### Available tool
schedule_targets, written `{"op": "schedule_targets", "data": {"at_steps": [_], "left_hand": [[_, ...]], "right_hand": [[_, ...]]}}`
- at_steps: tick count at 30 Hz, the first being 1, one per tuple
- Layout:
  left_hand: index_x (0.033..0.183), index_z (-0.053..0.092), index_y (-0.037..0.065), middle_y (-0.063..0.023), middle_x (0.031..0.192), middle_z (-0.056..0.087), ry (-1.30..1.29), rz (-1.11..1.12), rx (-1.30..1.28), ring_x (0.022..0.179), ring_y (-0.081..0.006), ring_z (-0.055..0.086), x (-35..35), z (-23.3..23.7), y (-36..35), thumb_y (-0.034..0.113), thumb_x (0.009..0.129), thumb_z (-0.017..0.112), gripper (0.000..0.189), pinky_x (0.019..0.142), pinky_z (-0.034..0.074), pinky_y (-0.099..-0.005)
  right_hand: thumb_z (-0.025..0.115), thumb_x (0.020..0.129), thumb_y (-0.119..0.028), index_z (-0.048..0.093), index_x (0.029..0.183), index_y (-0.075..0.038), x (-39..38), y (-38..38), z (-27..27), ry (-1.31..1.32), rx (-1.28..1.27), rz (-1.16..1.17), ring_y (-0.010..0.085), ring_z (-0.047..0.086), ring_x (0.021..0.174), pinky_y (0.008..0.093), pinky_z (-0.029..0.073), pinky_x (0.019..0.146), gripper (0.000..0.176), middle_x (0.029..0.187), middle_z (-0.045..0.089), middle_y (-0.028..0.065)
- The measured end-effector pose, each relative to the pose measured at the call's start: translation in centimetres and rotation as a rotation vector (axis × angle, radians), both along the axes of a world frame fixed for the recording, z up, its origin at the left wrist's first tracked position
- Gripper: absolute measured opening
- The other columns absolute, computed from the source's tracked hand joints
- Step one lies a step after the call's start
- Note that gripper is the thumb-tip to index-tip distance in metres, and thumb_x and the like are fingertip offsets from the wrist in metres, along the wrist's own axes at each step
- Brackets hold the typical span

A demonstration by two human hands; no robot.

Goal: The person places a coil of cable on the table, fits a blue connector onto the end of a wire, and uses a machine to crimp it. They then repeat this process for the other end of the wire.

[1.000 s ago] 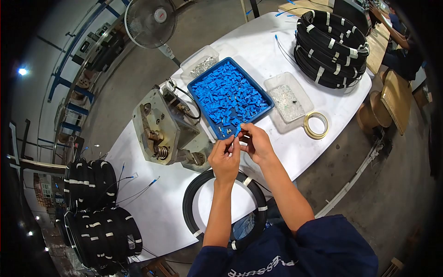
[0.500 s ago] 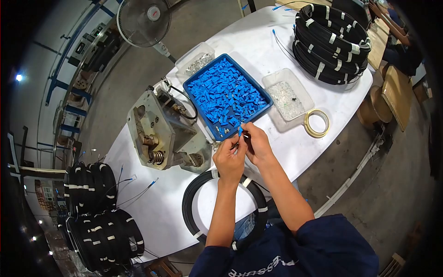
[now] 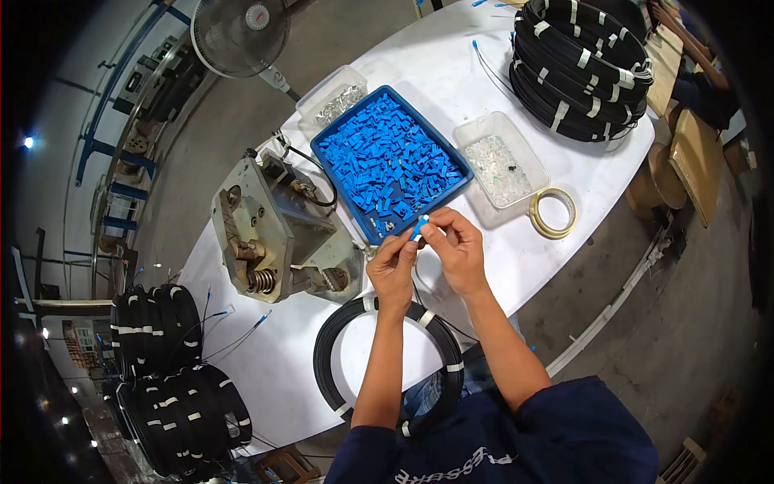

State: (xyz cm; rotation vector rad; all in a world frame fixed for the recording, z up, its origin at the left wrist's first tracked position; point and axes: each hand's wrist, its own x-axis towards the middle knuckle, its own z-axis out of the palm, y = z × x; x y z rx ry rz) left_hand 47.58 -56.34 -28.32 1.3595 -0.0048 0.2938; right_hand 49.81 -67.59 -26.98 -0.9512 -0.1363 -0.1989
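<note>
Between my two hands, just in front of the blue tray (image 3: 466, 181), is a small blue connector (image 3: 419, 228) with a whitish tip. My left hand (image 3: 393, 270) pinches its lower left side, and my right hand (image 3: 457, 254) grips it from the right. A thin black cable hangs below my fingers towards the coil (image 3: 324, 355) of black cable, which lies at the table's front edge under my forearms. Many blue connector pieces (image 3: 387, 153) fill the tray.
A metal press (image 3: 282, 226) stands left of the tray. Clear bins (image 3: 504, 169) (image 3: 310, 109) flank it. A tape roll (image 3: 553, 213) lies right; cable coils (image 3: 576, 73) (image 3: 181, 411) are stacked back right and front left. A fan (image 3: 242, 36) stands behind; another person's arm (image 3: 685, 40) shows back right.
The connector between my fingers now shows a whitish tip. My right hand has turned slightly and its fingers have shifted on it. The whole view has moved a little.
</note>
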Motion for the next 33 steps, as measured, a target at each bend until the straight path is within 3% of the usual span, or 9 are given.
{"op": "schedule_targets", "data": {"at_steps": [5,7,9,14,21,26,29,31,33], "left_hand": [[0.109,0.071,0.0,-0.0052,0.093,0.064,-0.063,-0.025,-0.007,0.086,-0.0133,0.061,0.9,-0.1,-0.5,-0.001,0.091,0.066,0.019,0.077,0.051,-0.0256],[0.107,0.07,-0.003,-0.0053,0.097,0.064,-0.085,-0.018,0.092,0.087,-0.0127,0.06,1.1,1.0,-1.1,0.002,0.091,0.067,0.017,0.077,0.049,-0.0258],[0.107,0.07,-0.002,-0.0055,0.098,0.064,-0.092,-0.01,0.416,0.088,-0.0125,0.06,1.4,1.7,-1.2,0.002,0.089,0.069,0.019,0.079,0.048,-0.0252],[0.124,0.065,0.0,-0.0052,0.095,0.067,-0.046,-0.17,0.554,0.084,-0.0097,0.06,2.9,2.1,-3.7,0.002,0.089,0.069,0.035,0.077,0.048,-0.022],[0.119,0.067,0.0,-0.0039,0.087,0.067,0.181,-0.295,0.043,0.08,-0.0081,0.059,4.9,-2.6,-7.9,0.011,0.095,0.066,0.027,0.069,0.046,-0.0207],[0.119,0.061,-0.003,-0.0051,0.089,0.067,0.229,-0.331,0.014,0.08,-0.009,0.059,4.4,-5.4,-8.7,0.014,0.099,0.059,0.026,0.07,0.048,-0.0233],[0.119,0.061,0.0,-0.0035,0.087,0.065,0.188,-0.35,0.054,0.064,-0.0023,0.047,4.4,-5.6,-9.2,0.012,0.1,0.057,0.023,0.055,0.037,-0.0173],[0.12,0.06,0.0,-0.0036,0.087,0.065,0.178,-0.364,0.062,0.064,-0.0023,0.047,4.6,-5.7,-9.1,0.012,0.1,0.057,0.024,0.055,0.036,-0.0174],[0.12,0.059,0.0,-0.0037,0.088,0.065,0.166,-0.378,0.067,0.064,-0.0023,0.047,4.6,-5.8,-9.1,0.012,0.1,0.056,0.024,0.055,0.036,-0.0175]], "right_hand": [[0.066,0.092,-0.003,0.063,0.097,0.001,-0.2,-0.5,1.0,-0.011,0.017,0.054,0.0081,0.057,0.083,0.022,0.049,0.069,0.007,0.094,0.06,0.0051],[0.066,0.092,-0.005,0.063,0.094,0.0,0.2,-1.0,0.7,0.055,-0.019,-0.014,0.0078,0.058,0.082,0.0224,0.05,0.07,0.007,0.091,0.061,0.0044],[0.067,0.092,-0.006,0.064,0.093,0.0,0.1,-2.1,0.6,0.1,-0.116,-0.077,0.0081,0.059,0.08,0.0229,0.051,0.07,0.008,0.089,0.062,0.0041],[0.068,0.091,-0.011,0.065,0.09,0.002,0.3,-4.7,-0.1,0.15,-0.327,-0.165,0.0099,0.064,0.075,0.0245,0.052,0.07,0.013,0.084,0.066,0.0057],[0.066,0.092,-0.011,0.07,0.099,0.001,1.0,-11.3,0.0,0.254,-0.568,-0.112,0.0111,0.065,0.078,0.0254,0.052,0.07,0.014,0.087,0.069,0.0058],[0.068,0.086,-0.005,0.07,0.099,0.002,2.6,-14.6,1.1,0.204,-0.819,-0.268,0.0188,0.066,0.073,0.0288,0.051,0.065,0.015,0.087,0.069,0.0126],[0.067,0.084,-0.002,0.069,0.099,0.002,4.2,-15.4,2.8,0.095,-1.091,-0.22,0.025,0.066,0.074,0.0327,0.051,0.068,0.016,0.084,0.067,0.0145],[0.064,0.083,0.0,0.07,0.093,0.003,5.4,-15.2,2.8,0.112,-1.073,-0.184,0.0314,0.066,0.078,0.0383,0.051,0.073,0.013,0.084,0.066,0.0169],[0.064,0.079,0.001,0.071,0.088,0.002,6.7,-15.3,2.6,0.07,-1.369,-0.099,0.0348,0.067,0.082,0.0421,0.053,0.074,0.011,0.09,0.068,0.0192]]}}
